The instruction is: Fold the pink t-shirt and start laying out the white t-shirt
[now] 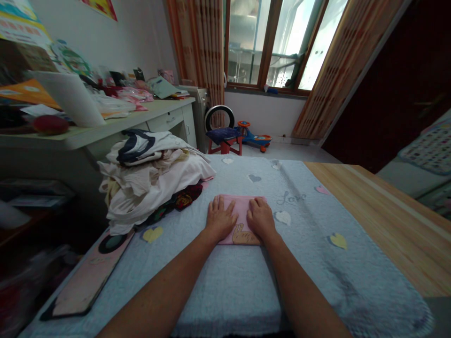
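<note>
A pink folded cloth [242,206] with a tan cartoon animal printed along its near edge lies flat on the pale blue blanket [225,281]. My left hand [221,219] rests on its left side, palm down with the fingers spread. On the right side of the same cloth lies my right hand [261,218], its fingers a little bent and pressed down on the fabric. Neither hand grips anything; both are open on top of the cloth. Whether the cloth is a garment cannot be made out.
A heap of rumpled clothes [155,178] sits to the left, beside a pink flat box-like object [91,277]. Bare wood [380,211] shows along the right. Beyond stand a cluttered desk [141,119], a red stool [224,146] and a blue ride-on toy [253,137].
</note>
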Available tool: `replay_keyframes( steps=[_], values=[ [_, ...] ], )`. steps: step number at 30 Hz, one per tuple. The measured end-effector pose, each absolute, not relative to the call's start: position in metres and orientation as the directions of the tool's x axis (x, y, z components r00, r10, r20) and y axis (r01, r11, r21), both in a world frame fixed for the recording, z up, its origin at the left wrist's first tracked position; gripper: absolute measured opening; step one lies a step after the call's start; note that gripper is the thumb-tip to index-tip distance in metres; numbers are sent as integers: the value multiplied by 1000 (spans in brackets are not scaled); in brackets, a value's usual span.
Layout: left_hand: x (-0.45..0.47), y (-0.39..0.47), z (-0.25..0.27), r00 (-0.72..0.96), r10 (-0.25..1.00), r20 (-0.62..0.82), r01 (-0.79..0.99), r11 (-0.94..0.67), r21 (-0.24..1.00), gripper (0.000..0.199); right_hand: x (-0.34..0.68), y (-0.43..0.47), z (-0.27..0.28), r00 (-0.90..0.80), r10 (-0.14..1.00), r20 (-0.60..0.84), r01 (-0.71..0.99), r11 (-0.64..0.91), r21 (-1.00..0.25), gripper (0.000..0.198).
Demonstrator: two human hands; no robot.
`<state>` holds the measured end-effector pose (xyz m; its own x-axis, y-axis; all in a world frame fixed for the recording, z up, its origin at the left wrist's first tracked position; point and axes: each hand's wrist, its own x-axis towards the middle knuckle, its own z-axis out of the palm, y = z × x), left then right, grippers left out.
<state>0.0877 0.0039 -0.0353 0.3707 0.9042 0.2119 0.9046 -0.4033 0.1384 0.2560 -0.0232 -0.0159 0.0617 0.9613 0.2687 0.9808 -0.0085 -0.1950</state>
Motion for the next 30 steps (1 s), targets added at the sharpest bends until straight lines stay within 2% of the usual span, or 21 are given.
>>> replay_keyframes(
  steps=[5, 10, 15, 20, 24, 30],
  values=[
    [87, 3, -32, 397, 878, 267, 896, -434, 95, 52, 257, -20, -19, 5, 972, 234, 990, 28, -136, 40],
    [89, 4, -27, 588, 760, 275, 779, -624, 58, 38, 261, -18, -22, 2, 979, 206, 992, 24, -123, 48],
    [91, 3, -22, 645, 719, 260, 717, -687, 121, 30, 265, -18, -24, 12, 961, 275, 979, 44, -197, 46],
    [91, 3, -25, 661, 691, 293, 677, -717, 163, 28, 265, -19, -25, -17, 931, 365, 957, 121, -264, 35],
    [91, 1, -31, 643, 713, 280, 700, -695, 163, 42, 264, -18, -25, -108, 938, 329, 950, 195, -243, 31],
    [91, 1, -36, 622, 757, 201, 741, -652, 163, 63, 265, -14, -27, -171, 949, 264, 960, 221, -174, 37]
  ],
)
